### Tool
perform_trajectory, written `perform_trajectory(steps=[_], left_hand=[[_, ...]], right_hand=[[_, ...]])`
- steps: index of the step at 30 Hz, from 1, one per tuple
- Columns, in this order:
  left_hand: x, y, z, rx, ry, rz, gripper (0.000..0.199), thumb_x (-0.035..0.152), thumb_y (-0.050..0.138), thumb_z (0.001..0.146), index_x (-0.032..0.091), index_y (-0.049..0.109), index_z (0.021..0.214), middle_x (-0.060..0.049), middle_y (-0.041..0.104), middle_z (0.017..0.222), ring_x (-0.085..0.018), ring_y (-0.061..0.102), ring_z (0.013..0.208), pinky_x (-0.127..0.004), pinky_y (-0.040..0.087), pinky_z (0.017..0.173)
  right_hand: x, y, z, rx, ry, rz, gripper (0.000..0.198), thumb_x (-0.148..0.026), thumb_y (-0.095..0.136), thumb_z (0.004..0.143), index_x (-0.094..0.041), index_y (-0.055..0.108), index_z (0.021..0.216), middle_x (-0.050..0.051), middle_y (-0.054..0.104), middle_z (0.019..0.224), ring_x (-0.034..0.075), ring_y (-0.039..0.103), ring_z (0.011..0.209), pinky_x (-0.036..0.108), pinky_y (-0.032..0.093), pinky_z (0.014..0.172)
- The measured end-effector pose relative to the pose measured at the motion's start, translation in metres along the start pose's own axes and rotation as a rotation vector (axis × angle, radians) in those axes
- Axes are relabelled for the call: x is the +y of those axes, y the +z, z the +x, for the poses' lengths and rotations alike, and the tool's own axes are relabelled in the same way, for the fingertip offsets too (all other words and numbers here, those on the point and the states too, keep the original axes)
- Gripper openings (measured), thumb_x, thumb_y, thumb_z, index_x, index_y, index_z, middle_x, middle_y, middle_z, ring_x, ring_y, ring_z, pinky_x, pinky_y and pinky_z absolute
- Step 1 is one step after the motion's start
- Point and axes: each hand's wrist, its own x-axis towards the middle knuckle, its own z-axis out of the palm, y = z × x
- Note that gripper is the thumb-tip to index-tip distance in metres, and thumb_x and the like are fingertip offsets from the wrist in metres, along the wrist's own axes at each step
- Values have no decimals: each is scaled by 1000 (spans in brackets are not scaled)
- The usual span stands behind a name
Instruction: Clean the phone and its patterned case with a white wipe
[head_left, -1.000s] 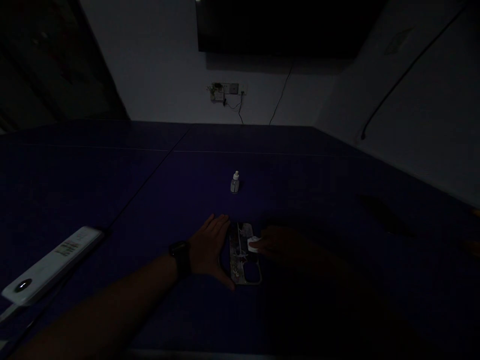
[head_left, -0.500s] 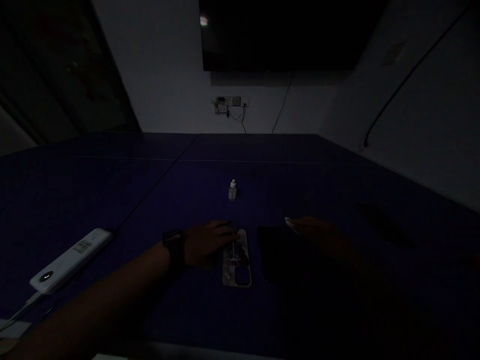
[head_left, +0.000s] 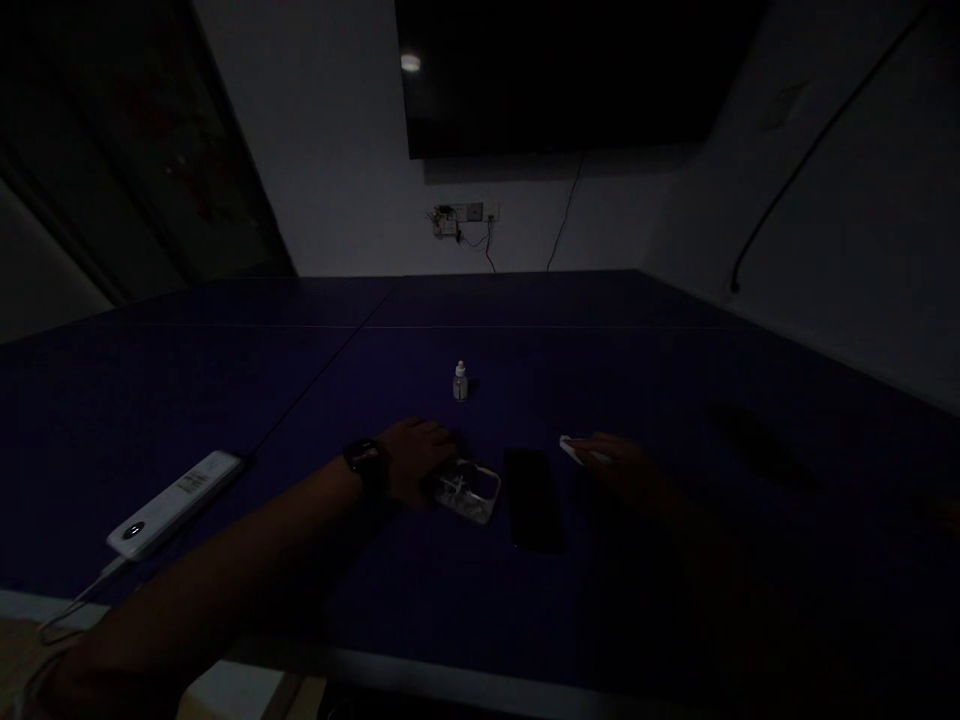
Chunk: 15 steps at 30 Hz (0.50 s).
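On table [head_left: 675,360]: one case [head_left: 471,490], one bottle [head_left: 460,382].

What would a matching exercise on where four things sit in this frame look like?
Things:
1. small bottle
2. phone case
3. dark phone
4. white power strip

Places:
A. under the left hand, one end lifted
B. flat between the two hands
C. far left, near the table edge
D. upright, beyond both hands

Pairs: 1-D, 2-A, 3-B, 4-C
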Motion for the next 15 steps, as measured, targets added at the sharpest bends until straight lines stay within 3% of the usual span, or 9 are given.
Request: perform_trajectory(steps=[4, 7, 11, 15], left_hand=[[-5, -4, -23, 24, -316, -21, 65, 68, 63, 77, 24, 60, 125, -12, 68, 118, -34, 67, 106, -41, 51, 88], [-8, 2, -29, 32, -554, -33, 71, 78, 52, 79, 19, 62, 117, -16, 71, 112, -35, 70, 98, -40, 53, 77], [-9, 10, -27, 27, -790, -38, 74, 77, 47, 82, 12, 62, 116, -22, 71, 111, -36, 71, 96, -39, 53, 75], [-7, 15, -25, -3, -914, -55, 78, 78, 39, 87, 10, 66, 113, -26, 71, 109, -38, 71, 98, -41, 53, 78]], right_hand=[[5, 5, 3, 26, 32, -16, 39, -45, 46, 96, -27, 77, 110, 7, 78, 104, 25, 73, 91, 40, 58, 85], [9, 6, 5, 28, 90, -30, 35, -42, 49, 95, -28, 78, 108, 6, 78, 102, 25, 73, 91, 39, 58, 83], [10, 5, 5, 28, 135, -35, 35, -42, 50, 94, -26, 78, 105, 7, 78, 102, 25, 73, 93, 40, 57, 86], [8, 6, 2, 20, 183, -21, 35, -41, 48, 96, -25, 78, 107, 7, 77, 107, 25, 72, 99, 41, 56, 91]])
